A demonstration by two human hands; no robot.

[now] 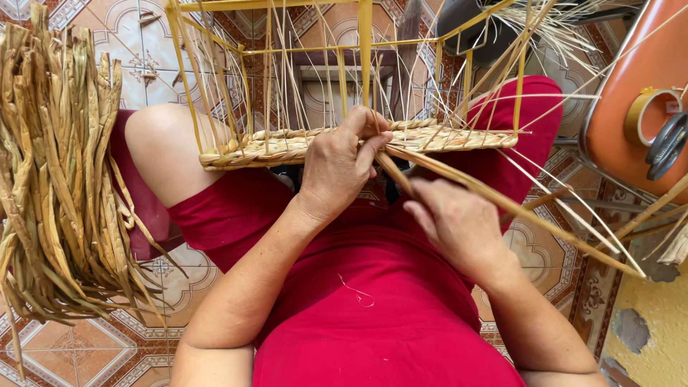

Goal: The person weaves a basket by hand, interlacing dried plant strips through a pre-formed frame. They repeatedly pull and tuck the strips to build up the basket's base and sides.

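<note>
A big bundle of dried leaves (61, 179) hangs at the far left, over the tiled floor (93, 351). The yellow wire frame (365, 43) stands on the person's lap in the middle, thin straws rising among its bars. Along the frame's near bottom edge runs the woven band (358, 140), its long axis left to right.

At right sits an orange seat (645, 72) carrying a tape roll (648, 115) and scissors (668, 143).

The left hand (337, 168) is on the band's near edge, about mid-length, fingers closed and pinching where the loose strand (502, 197) leaves the weave. The right hand (459, 222) lies just nearer and to the right, fingers curled around the strand close to its start; the exact pinch is hidden behind the knuckles.

The strand is flat and long. Its axis runs from the band, between the two hands, out to the near right, its free end pointing that way past the right knee. So the strand's free length lies right of both grips, the right hand being nearer to it, while the weave lies just beyond the left hand's fingertips.
</note>
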